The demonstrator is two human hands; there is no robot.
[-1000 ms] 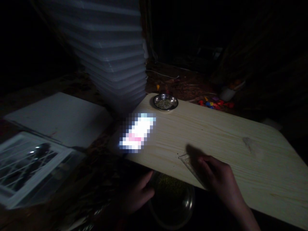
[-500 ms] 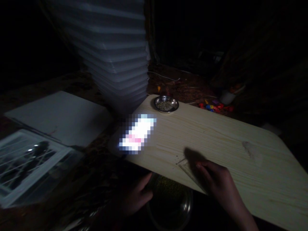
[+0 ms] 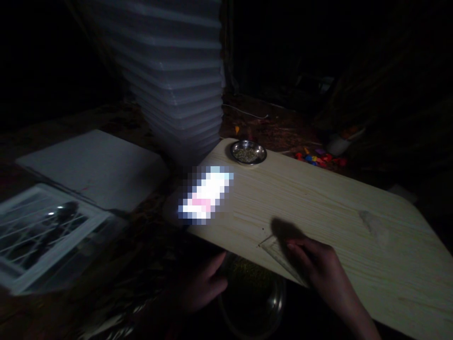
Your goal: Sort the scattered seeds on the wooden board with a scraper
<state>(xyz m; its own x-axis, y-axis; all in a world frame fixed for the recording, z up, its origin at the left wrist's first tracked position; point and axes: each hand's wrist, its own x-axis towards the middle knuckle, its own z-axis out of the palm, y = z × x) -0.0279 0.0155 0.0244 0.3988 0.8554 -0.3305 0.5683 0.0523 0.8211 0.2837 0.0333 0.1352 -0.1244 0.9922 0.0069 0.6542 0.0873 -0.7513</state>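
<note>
Deep gloom, glaring pixelated rectangle point(image 3: 207, 194), dark shadow point(image 3: 283, 229) beside right hand point(image 3: 320, 262).

A pale, ridged panel point(image 3: 180, 80) (dimly lit) stands beyond the wood-grain table point(image 3: 325, 198), with deep darkness behind.

No writing can be read. The lit screen point(image 3: 207, 193) on the desk point(image 3: 318, 189) is broken into coarse blocks, white with a pink band across its lower part, and any characters on it are illegible.
</note>
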